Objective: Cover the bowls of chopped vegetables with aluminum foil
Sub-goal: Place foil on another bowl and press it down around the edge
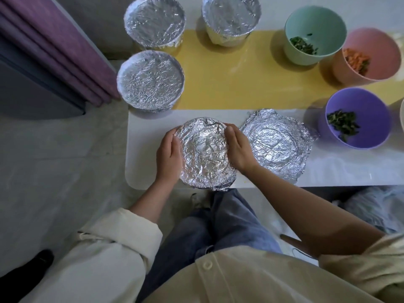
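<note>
Head: left hand (169, 156), right hand (238, 149) clasp crumpled foil (205, 154).

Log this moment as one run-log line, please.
held foil: cupped by left hand and right hand, near table edge | foil-covered bowls: three | uncovered: green bowl, pink bowl, purple bowl | spare foil: right of hands
</note>
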The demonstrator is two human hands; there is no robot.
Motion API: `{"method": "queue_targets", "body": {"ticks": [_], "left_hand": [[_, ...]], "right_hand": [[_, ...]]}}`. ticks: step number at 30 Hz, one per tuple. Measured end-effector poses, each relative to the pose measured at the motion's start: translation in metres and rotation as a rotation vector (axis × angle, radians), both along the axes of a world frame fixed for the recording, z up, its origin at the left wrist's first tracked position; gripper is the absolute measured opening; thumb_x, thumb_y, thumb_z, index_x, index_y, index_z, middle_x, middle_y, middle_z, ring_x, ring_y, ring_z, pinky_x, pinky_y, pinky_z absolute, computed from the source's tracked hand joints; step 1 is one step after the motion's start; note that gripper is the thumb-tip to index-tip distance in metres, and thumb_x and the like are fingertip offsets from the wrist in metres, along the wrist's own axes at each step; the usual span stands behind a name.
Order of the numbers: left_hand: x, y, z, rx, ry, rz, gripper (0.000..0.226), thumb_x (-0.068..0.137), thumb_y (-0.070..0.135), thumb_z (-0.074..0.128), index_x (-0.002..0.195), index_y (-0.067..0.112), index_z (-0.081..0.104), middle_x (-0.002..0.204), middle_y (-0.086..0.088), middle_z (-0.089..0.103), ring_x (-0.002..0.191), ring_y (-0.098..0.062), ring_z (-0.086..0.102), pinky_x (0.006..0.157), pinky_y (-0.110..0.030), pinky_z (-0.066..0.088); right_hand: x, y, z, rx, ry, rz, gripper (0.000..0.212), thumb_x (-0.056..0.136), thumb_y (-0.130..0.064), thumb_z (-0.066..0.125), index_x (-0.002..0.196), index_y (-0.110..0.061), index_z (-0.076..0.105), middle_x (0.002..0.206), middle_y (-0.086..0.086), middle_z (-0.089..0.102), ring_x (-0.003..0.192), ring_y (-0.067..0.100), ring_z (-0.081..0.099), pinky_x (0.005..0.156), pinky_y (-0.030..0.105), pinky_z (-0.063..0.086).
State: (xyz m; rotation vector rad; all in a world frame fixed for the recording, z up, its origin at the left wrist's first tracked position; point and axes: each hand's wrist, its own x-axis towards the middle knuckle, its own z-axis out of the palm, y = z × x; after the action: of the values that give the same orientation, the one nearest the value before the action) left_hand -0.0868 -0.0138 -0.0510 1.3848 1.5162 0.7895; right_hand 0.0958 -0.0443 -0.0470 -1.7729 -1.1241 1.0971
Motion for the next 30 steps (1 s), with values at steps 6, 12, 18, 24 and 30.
{"method": "queue_targets", "body": {"ticks": [6,12,18,24,30], "left_hand": [[0.007,-0.007,0.007,-0.142,-0.15,0.246,0.032,0.107,0.016,0.035,0.131,0.02,0.055,0.08,0.011,0.051,0.058,0.003,0.045,0.058,-0.014,0.04],[0.004,-0.014,0.009,-0.171,-0.192,0.335,0.027,0.104,0.01,0.038,0.121,0.006,0.059,0.089,0.008,0.056,0.076,-0.003,0.049,0.064,-0.008,0.04],[-0.005,-0.019,0.003,-0.188,-0.129,0.297,0.027,0.1,0.01,0.043,0.121,0.006,0.059,0.107,-0.006,0.06,0.093,-0.022,0.054,0.077,-0.024,0.04],[-0.002,-0.019,0.005,0.319,0.239,0.109,0.048,0.098,0.017,0.039,0.143,0.001,0.045,0.146,-0.013,0.047,0.136,-0.026,0.043,0.114,-0.034,0.032],[0.005,-0.018,-0.012,0.401,0.422,-0.098,0.05,0.103,0.017,0.031,0.148,-0.002,0.037,0.154,-0.017,0.039,0.142,-0.03,0.038,0.117,-0.032,0.026]], "right_hand": [[0.006,0.029,0.011,-0.034,-0.027,0.112,0.041,0.107,-0.03,0.031,0.139,-0.009,0.047,0.096,-0.012,0.058,0.086,-0.003,0.05,0.079,0.022,0.039],[0.008,0.049,0.016,-0.024,-0.052,0.21,0.034,0.106,-0.024,0.038,0.132,-0.01,0.054,0.063,-0.014,0.041,0.046,-0.005,0.04,0.05,0.014,0.03],[0.004,0.049,0.018,0.049,-0.252,0.051,0.042,0.103,-0.029,0.044,0.142,-0.011,0.043,0.135,0.008,0.057,0.123,0.021,0.054,0.099,0.033,0.042],[-0.022,-0.021,0.024,0.371,-0.728,0.229,0.055,0.102,-0.025,0.035,0.149,0.003,0.027,0.158,0.017,0.021,0.148,0.029,0.015,0.12,0.049,0.011],[-0.033,-0.023,-0.006,0.256,-0.911,0.335,0.057,0.103,-0.026,0.032,0.149,0.007,0.023,0.158,0.023,0.018,0.148,0.034,0.012,0.121,0.045,0.012]]}}
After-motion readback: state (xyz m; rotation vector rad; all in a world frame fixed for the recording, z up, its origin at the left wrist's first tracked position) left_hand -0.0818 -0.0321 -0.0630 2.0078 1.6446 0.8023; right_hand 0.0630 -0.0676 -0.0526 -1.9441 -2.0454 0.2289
